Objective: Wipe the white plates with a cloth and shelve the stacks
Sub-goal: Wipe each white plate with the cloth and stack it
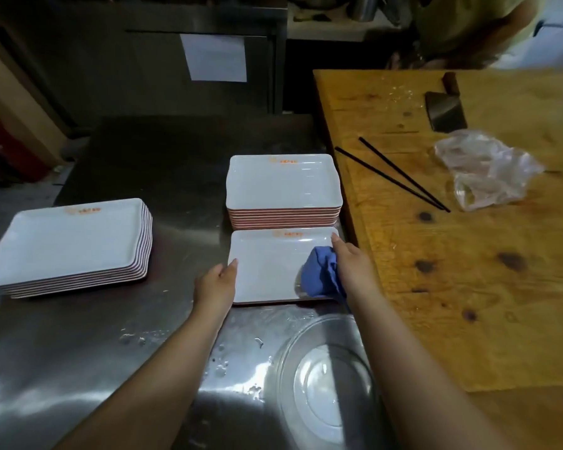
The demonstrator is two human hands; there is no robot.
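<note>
A single white rectangular plate (267, 267) lies flat on the steel counter (95, 345) in front of me. My left hand (216, 282) holds its left edge, thumb on the rim. My right hand (351, 264) grips a blue cloth (319, 274) and presses it on the plate's right side. Just behind this plate stands a stack of white plates (283, 190). Another stack of white plates (69, 245) sits at the left of the counter.
A glass bowl (325, 381) sits on the wet counter near me. To the right is a wooden board (468, 287) with a cleaver (444, 110), two black chopsticks (400, 177) and a crumpled plastic bag (488, 170). A person stands at the far right.
</note>
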